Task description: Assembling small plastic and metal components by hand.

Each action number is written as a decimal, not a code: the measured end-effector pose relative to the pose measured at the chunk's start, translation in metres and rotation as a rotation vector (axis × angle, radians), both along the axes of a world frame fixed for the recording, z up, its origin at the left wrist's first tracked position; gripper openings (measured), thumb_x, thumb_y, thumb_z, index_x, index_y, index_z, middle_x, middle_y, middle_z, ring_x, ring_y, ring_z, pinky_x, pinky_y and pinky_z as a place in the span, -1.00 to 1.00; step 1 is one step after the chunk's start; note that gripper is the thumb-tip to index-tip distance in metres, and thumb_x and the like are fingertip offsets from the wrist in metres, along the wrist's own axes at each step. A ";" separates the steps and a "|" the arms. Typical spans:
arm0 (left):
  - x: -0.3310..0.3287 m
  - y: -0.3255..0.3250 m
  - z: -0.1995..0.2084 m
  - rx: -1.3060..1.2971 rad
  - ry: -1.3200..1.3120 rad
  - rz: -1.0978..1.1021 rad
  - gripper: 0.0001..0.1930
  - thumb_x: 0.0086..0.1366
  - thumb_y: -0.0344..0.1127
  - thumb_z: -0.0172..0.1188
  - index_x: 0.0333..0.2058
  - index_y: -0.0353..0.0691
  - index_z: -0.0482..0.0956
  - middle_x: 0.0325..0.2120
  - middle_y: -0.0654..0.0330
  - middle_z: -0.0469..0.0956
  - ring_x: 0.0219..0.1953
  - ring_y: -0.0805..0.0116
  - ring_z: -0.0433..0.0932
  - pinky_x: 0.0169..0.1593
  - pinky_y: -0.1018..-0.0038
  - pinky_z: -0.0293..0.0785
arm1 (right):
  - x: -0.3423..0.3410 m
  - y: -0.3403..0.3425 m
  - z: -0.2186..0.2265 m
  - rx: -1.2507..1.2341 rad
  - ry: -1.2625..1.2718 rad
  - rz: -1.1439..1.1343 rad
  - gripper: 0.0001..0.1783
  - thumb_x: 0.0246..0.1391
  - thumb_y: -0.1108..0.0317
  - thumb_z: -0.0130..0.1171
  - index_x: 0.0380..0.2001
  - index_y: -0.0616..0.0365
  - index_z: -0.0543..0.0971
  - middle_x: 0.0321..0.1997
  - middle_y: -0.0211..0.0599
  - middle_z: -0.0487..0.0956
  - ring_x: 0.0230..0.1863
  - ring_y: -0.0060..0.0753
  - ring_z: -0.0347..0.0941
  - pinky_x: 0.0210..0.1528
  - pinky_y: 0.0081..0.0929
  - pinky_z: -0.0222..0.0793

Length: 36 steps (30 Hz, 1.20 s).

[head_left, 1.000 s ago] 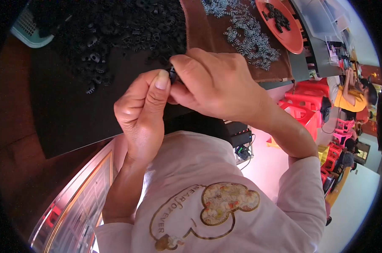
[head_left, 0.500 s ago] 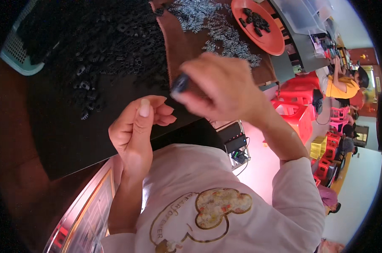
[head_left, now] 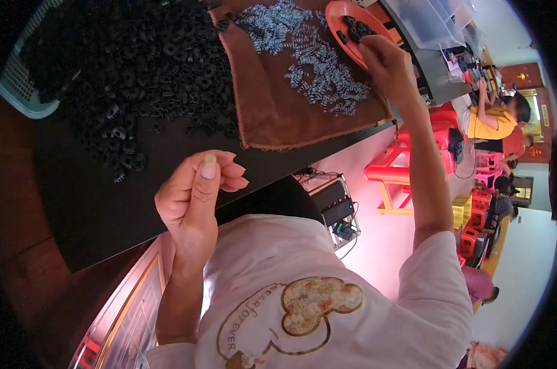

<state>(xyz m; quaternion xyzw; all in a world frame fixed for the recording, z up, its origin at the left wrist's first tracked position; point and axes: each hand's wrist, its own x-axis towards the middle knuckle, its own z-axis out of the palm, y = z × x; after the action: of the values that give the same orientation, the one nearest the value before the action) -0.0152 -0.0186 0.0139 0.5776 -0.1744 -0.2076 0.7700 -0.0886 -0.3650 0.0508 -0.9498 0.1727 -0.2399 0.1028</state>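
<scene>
My left hand is raised before my body at the table's front edge. Its thumb presses on the curled fingers; anything between them is hidden. My right hand reaches far right to an orange-red plate, where several small black plastic parts lie. Its fingers are bent together at the plate's near rim, beside those parts, and their tips are partly hidden. Many small pale metal springs are spread over a brown cloth between the hands. Left of the cloth lies a large heap of black plastic parts.
A pale green basket stands at the left end of the black table. Clear plastic bins stand beyond the plate. To the right are a red stool, a wire rack with a black box, and people seated farther off.
My right hand has moved from above my left hand out to the plate at the far right. The black part seen in it before no longer shows. My left hand has hardly moved.
</scene>
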 end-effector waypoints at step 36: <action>0.013 0.009 -0.007 -0.001 -0.289 -0.017 -0.94 0.24 -0.52 0.12 -0.36 -0.43 0.49 -0.57 0.08 0.44 -0.59 0.28 0.41 -0.47 0.50 0.37 | 0.167 0.220 -0.017 -0.206 0.138 0.933 -0.73 -0.12 0.47 0.18 -0.26 0.08 0.53 -0.31 -0.38 0.42 -0.41 -0.31 0.48 -0.49 -0.40 0.43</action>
<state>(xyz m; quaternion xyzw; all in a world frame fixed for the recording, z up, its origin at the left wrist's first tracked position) -0.0024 -0.0092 0.0071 0.5997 -0.2884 -0.1286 0.7353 0.0784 -0.1450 0.0337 -0.9449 -0.2898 -0.1207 0.0933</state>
